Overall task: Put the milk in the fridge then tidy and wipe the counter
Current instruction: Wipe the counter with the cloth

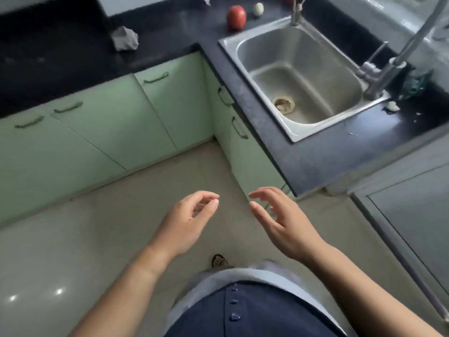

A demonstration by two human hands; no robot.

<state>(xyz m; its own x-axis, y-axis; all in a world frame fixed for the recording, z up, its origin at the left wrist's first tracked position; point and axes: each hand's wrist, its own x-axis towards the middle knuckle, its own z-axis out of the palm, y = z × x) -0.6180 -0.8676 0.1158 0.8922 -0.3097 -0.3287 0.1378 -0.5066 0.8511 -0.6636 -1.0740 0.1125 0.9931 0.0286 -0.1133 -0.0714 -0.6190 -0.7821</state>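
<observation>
My left hand (187, 222) and my right hand (281, 220) hover over the tiled floor, facing each other, fingers curled and apart, holding nothing. The dark L-shaped counter (315, 156) runs along the top and right. On it lie a crumpled grey-white cloth or paper (125, 38) at the upper left, a red apple (236, 17) and a small pale round item (258, 8) near the sink. No milk or fridge is in view.
A steel sink (303, 76) with a tap (393, 66) is set in the counter. A green scrubber (416, 83) and white crumbs (392, 107) lie right of it. Pale green cabinets (109, 127) stand below. A glass door (413, 215) is at right.
</observation>
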